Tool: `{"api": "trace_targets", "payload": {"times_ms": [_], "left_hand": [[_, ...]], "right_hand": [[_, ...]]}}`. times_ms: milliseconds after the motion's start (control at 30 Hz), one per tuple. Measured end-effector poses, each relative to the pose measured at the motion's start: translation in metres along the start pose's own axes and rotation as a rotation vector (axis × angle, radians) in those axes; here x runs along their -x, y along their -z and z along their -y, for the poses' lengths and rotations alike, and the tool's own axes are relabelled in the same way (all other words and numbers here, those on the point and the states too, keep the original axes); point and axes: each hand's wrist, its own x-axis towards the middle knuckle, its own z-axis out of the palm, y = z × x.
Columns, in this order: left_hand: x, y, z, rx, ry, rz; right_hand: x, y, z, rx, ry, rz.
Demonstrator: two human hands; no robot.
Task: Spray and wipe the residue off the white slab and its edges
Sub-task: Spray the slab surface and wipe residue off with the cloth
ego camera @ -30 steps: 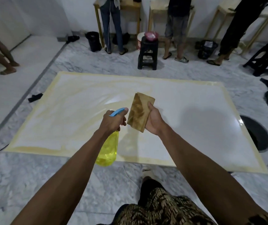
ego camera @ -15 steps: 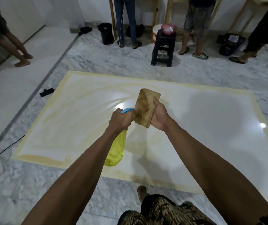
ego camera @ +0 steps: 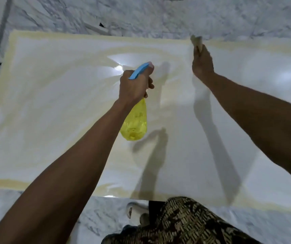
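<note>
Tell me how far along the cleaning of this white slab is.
Partly done. The right side of the large white slab already looks clean and glossy. In hand: the left hand grips the yellow spray bottle with a blue trigger, and the right hand holds the brown folded cloth near the far edge. Left: yellowish residue across the left half and along the borders.

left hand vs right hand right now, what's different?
The left hand grips a yellow spray bottle by its blue trigger head; the right hand holds a tan cloth. The left hand is over the middle of the white slab; the right hand reaches out near its far edge. Both are held out over the slab.
</note>
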Motion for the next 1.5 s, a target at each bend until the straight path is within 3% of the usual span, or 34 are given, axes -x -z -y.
{"api": "trace_targets", "payload": {"times_ms": [100, 200, 300, 533, 800, 933, 1033, 1133, 1267, 1400, 1500], "left_hand": [[-0.025, -0.007, 0.003, 0.03, -0.022, -0.014], [-0.04, -0.006, 0.019, -0.004, -0.013, -0.024], [-0.038, 0.003, 0.037, -0.054, -0.004, -0.026], [0.008, 0.035, 0.066, -0.131, 0.066, -0.032], [0.099, 0.076, 0.099, -0.136, 0.061, -0.018], [0.139, 0.097, 0.117, -0.052, 0.066, -0.014], [0.159, 0.112, 0.121, -0.025, 0.061, 0.002], [0.162, 0.122, 0.11, -0.05, 0.044, 0.004], [0.138, 0.132, 0.082, -0.048, -0.02, -0.017], [0.086, 0.132, 0.061, -0.066, -0.041, -0.017], [0.038, 0.127, 0.048, -0.06, -0.05, -0.003]], "right_hand": [[-0.067, -0.015, -0.007, 0.296, 0.141, 0.054], [-0.084, -0.065, -0.025, 0.639, 0.128, 0.358], [-0.059, -0.1, -0.046, 0.788, 0.169, 0.363], [0.089, -0.112, -0.09, 0.766, 0.341, 0.377], [0.317, -0.119, -0.129, 0.767, 0.361, 0.504], [0.412, -0.13, -0.106, 0.733, 0.182, 0.754], [0.442, -0.124, -0.064, 0.393, -0.005, 0.929], [0.415, -0.095, -0.026, -0.161, -0.286, 0.688], [0.305, -0.053, -0.004, -0.516, -0.327, 0.469], [0.176, -0.029, 0.048, -0.165, -0.124, 0.191], [0.072, -0.041, 0.066, 0.102, 0.068, 0.126]]}}
